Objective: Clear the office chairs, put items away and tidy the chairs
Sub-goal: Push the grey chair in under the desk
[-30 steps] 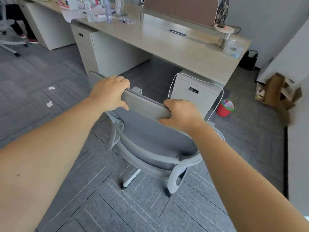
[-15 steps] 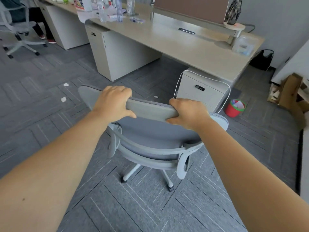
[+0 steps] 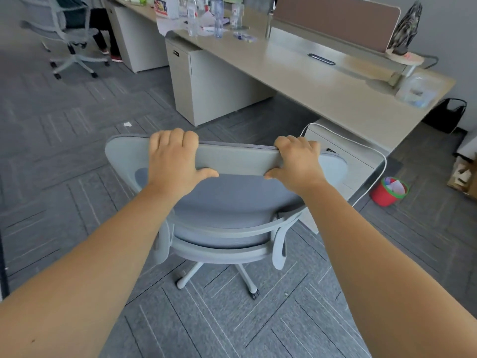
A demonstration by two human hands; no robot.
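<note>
Head cam: left hand (image 3: 174, 161) & right hand (image 3: 296, 164) wrapped office chair (image 3: 232, 202) backrest top; push evenly twd desk (image 3: 322, 99) gap, avoid white cable (image 3: 371, 151).

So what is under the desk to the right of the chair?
A white drawer unit stands under the desk, with a white cable draped over it. The right hand and chair cover its lower left part.
</note>
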